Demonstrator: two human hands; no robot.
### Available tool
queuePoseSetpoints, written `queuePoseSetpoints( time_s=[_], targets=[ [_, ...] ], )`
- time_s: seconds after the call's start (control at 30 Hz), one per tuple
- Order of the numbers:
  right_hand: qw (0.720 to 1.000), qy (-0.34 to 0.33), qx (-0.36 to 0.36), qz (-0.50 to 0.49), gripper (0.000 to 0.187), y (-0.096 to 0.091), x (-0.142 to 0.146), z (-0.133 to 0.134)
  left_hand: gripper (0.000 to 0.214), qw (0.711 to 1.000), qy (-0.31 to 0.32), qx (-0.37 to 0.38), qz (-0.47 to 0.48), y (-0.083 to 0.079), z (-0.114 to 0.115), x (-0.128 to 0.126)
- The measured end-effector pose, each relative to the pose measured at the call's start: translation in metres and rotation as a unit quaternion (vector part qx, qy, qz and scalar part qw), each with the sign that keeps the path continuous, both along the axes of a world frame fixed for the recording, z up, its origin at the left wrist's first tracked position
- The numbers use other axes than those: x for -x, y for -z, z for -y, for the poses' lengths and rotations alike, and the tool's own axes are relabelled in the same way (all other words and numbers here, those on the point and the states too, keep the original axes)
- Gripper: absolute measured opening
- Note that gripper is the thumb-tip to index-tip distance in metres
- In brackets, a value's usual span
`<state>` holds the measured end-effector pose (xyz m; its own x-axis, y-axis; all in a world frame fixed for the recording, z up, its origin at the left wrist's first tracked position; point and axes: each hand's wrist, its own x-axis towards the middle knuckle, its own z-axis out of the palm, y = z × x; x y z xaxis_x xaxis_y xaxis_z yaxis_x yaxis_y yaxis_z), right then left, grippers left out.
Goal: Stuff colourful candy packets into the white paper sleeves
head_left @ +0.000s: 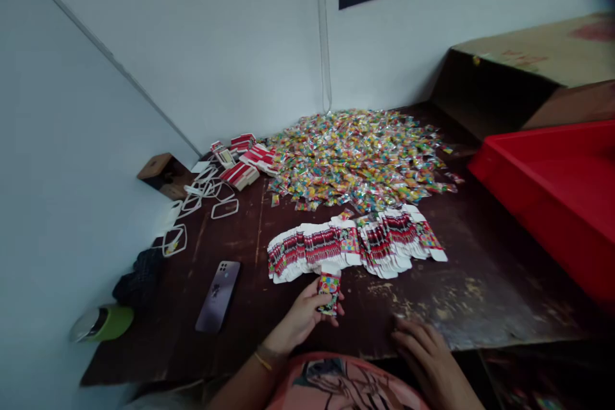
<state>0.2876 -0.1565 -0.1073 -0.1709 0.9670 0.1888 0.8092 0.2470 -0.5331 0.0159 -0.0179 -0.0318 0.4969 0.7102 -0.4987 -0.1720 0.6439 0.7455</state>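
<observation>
My left hand (310, 311) is closed around a small printed candy box (329, 293), thumb across its front, with a white flap standing up at its top. Just beyond lie two overlapping rows of flat candy boxes (319, 250), red and white, fanned along the table. My right hand (420, 349) rests at the table's front edge, its fingers stretched out and slightly blurred, with nothing visible in them. Behind the rows spreads a large heap of small clear-wrapped candies (360, 157) in many colours.
A purple phone (218, 296) lies on the dark table (250, 339) at left. Behind it are white bands (225, 207), red-and-white card bundles (240, 174) and a small brown box (166, 174). A red tray (542, 186) and a cardboard box (519, 70) stand at right.
</observation>
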Motion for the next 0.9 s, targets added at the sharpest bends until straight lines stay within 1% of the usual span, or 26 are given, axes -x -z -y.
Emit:
queuePoseSetpoints(
  time_s=[0.07, 0.1, 0.17, 0.23, 0.27, 0.3, 0.37, 0.4, 0.5, 0.57, 0.6, 0.67, 0.7, 0.73, 0.77, 0.8, 0.83, 0.87, 0.9],
  targets=[
    [0.996, -0.036, 0.034, -0.071, 0.028, -0.012, 0.014, -0.006, 0.035, 1.0, 0.023, 0.002, 0.004, 0.0, 0.0, -0.003],
    [0.992, -0.031, 0.048, -0.11, 0.028, -0.02, 0.02, -0.014, 0.036, 0.999, 0.032, 0.0, 0.0, 0.0, 0.0, -0.004],
    [0.976, 0.007, 0.075, -0.203, 0.025, -0.039, 0.034, -0.036, 0.045, 0.999, 0.048, -0.01, -0.02, -0.002, 0.002, -0.007],
    [0.948, 0.044, 0.104, -0.296, 0.022, -0.058, 0.051, -0.063, 0.056, 0.996, 0.076, -0.027, -0.044, -0.004, 0.006, -0.009],
    [0.937, 0.05, 0.112, -0.327, 0.023, -0.067, 0.059, -0.077, 0.059, 0.994, 0.095, -0.032, -0.049, -0.004, 0.008, -0.01],
    [0.931, 0.049, 0.112, -0.344, 0.023, -0.073, 0.066, -0.091, 0.06, 0.992, 0.115, -0.035, -0.048, -0.005, 0.01, -0.01],
    [0.93, 0.04, 0.092, -0.353, 0.024, -0.082, 0.076, -0.115, 0.058, 0.989, 0.138, -0.033, -0.04, -0.008, 0.014, -0.008],
    [0.933, 0.036, 0.08, -0.349, 0.024, -0.085, 0.078, -0.125, 0.057, 0.989, 0.137, -0.031, -0.038, -0.009, 0.014, -0.006],
    [0.949, -0.009, 0.062, -0.31, 0.021, -0.088, 0.083, -0.141, 0.056, 0.992, 0.107, -0.045, -0.046, -0.013, 0.015, 0.0],
    [0.96, -0.046, 0.045, -0.272, 0.021, -0.088, 0.085, -0.141, 0.06, 0.994, 0.081, -0.056, -0.047, -0.014, 0.015, 0.002],
    [0.963, -0.051, 0.039, -0.262, 0.023, -0.087, 0.087, -0.138, 0.064, 0.995, 0.066, -0.058, -0.045, -0.013, 0.016, 0.002],
    [0.958, -0.038, 0.052, -0.281, 0.028, -0.085, 0.091, -0.13, 0.072, 0.997, 0.034, -0.055, -0.044, -0.01, 0.017, 0.0],
    [0.948, -0.018, 0.069, -0.309, 0.03, -0.082, 0.094, -0.126, 0.074, 0.997, 0.018, -0.051, -0.047, -0.008, 0.018, -0.002],
    [0.932, 0.008, 0.093, -0.351, 0.03, -0.079, 0.096, -0.121, 0.072, 0.998, 0.004, -0.046, -0.051, -0.006, 0.019, -0.004],
    [0.905, 0.037, 0.119, -0.406, 0.031, -0.075, 0.097, -0.116, 0.069, 0.998, -0.004, -0.039, -0.056, -0.005, 0.019, -0.006],
    [0.869, 0.064, 0.154, -0.465, 0.034, -0.072, 0.098, -0.112, 0.069, 0.997, -0.006, -0.035, -0.062, -0.003, 0.019, -0.008],
    [0.825, 0.088, 0.198, -0.521, 0.04, -0.068, 0.098, -0.109, 0.072, 0.997, 0.0, -0.033, -0.067, -0.003, 0.018, -0.009],
    [0.775, 0.1, 0.253, -0.57, 0.046, -0.065, 0.097, -0.107, 0.074, 0.997, 0.011, -0.035, -0.07, -0.003, 0.016, -0.01],
    [0.725, 0.099, 0.315, -0.604, 0.049, -0.062, 0.096, -0.105, 0.073, 0.996, 0.027, -0.04, -0.073, -0.005, 0.015, -0.011]
  ],
)
